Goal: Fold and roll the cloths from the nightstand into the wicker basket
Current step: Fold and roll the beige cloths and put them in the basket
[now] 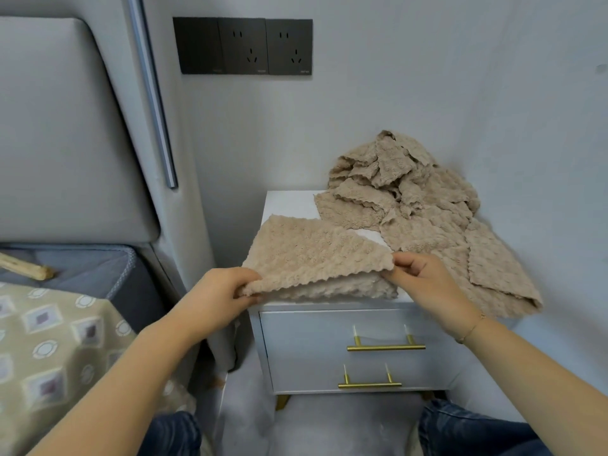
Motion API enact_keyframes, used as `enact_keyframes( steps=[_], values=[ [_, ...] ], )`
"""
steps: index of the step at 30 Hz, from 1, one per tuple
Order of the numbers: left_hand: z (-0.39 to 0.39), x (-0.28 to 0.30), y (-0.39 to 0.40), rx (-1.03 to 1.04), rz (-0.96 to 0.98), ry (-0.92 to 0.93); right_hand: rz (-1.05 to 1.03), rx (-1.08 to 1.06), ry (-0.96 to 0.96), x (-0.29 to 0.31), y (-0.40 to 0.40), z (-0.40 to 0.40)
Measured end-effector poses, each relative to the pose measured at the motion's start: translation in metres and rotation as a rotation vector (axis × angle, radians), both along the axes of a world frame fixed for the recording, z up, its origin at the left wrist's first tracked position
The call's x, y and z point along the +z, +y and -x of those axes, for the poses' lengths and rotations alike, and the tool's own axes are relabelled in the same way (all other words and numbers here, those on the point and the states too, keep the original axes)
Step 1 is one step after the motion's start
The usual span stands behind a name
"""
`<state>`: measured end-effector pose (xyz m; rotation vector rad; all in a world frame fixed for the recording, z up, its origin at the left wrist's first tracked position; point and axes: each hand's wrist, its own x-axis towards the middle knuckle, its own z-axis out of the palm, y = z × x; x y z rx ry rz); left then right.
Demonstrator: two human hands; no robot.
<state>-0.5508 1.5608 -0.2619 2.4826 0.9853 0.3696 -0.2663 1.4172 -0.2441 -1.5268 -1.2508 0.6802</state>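
Your left hand (219, 292) and right hand (419, 278) each pinch a near corner of the beige, wavy-edged plush cloth (307, 255), folded over at the white nightstand's (289, 202) front edge. A heap of matching beige cloths (424, 205) sits behind, against the wall.

— Wall fittings?
— Three dark sockets (242, 46) in a row, high on the grey wall (427, 77).
— Left side?
— Padded grey headboard (59, 126), a metal strip (152, 93) running down beside it. Below, a mattress (82, 268), partly under a patterned bedspread (49, 350). A wooden stick (24, 266) lies on the mattress.
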Motion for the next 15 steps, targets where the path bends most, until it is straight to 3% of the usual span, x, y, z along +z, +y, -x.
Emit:
enact_keyframes(
  steps=[5, 9, 12, 15],
  values=[
    [0.018, 0.027, -0.015, -0.018, 0.208, -0.070, 0.082, -0.029, 0.108, 0.004, -0.010, -0.012],
    [0.022, 0.045, -0.023, -0.053, 0.493, -0.217, 0.181, 0.035, 0.211, 0.005, -0.016, -0.024],
    [0.018, 0.055, -0.020, -0.023, 0.656, -0.415, 0.193, -0.013, 0.240, 0.001, -0.014, -0.035],
    [-0.001, 0.055, -0.005, 0.153, 0.798, -0.651, 0.189, -0.063, 0.286, -0.003, -0.007, -0.043]
  ],
)
